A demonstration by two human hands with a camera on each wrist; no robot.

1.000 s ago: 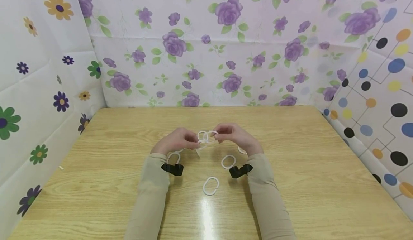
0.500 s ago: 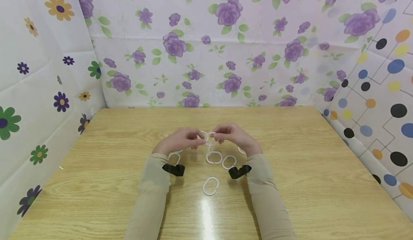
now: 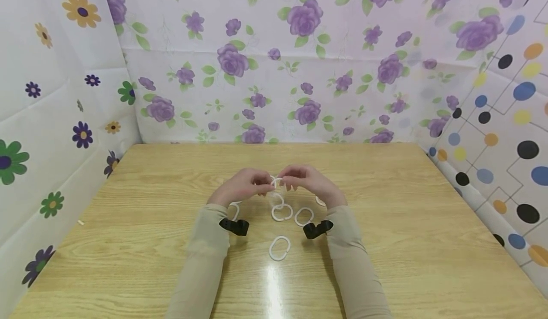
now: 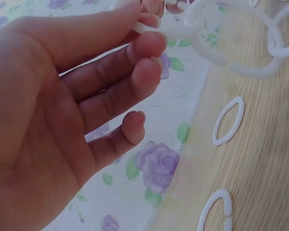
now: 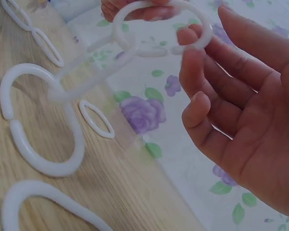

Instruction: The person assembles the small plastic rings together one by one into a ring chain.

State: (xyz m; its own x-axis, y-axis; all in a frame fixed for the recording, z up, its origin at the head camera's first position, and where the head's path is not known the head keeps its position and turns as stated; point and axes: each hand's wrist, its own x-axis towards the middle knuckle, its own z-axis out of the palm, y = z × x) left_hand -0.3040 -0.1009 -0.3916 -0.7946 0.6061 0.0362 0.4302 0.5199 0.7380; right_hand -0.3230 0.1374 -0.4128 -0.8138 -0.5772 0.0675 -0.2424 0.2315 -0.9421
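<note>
Above the table's middle, my left hand (image 3: 244,185) and right hand (image 3: 311,181) meet at the fingertips. Both pinch white plastic chain links between them; one held link (image 5: 151,51) shows in the right wrist view. Fingers partly cover the held links, so whether each hand has its own cannot be told. A blurred link (image 4: 253,73) hangs from there, hooked through a lower link (image 3: 281,220) that touches the tabletop. The lower link has a small gap in its side. In the left wrist view, the other left fingers are loosely bent.
Loose white links lie on the wooden table (image 3: 385,243): one link (image 3: 270,250) nearer the front, another link (image 3: 297,216) right of the chain. More links lie beside the left wrist (image 3: 237,210) and right wrist (image 3: 319,201). Patterned sheets (image 3: 274,95) wall the table in.
My left hand has moved right, up to the right hand, which has stayed nearly in place. The chain's lower links have dropped down between the hands, and the bottom one has come onto the table.
</note>
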